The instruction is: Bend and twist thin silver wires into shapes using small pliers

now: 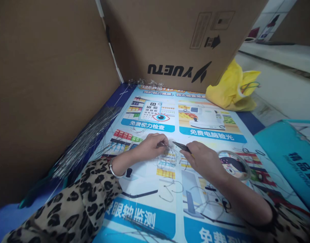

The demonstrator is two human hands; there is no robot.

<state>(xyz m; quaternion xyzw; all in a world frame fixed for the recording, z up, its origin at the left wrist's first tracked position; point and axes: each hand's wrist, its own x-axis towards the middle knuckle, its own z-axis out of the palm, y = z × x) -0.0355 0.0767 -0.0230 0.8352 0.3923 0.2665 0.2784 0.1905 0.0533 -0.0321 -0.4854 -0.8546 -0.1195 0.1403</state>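
Note:
My left hand (152, 146) is closed in a pinch on a small tangle of thin wire (170, 150) above the middle of the printed sheet (178, 195). Across from it, my right hand (204, 158) grips a dark pointed tool (181, 147), its tip directed left toward the wire, close to my left fingertips. Whether the tip touches the wire is too small to tell. Bent pieces of thin wire (170, 193) lie on the sheet below and between my hands.
Long straight wires (86, 143) lie in a bundle at the left. Cardboard panels (155, 37) stand behind and at the left. A yellow bag (228, 89) sits at the back right, a teal box (288, 155) at the right. Clear coils (147, 83) lie at the back.

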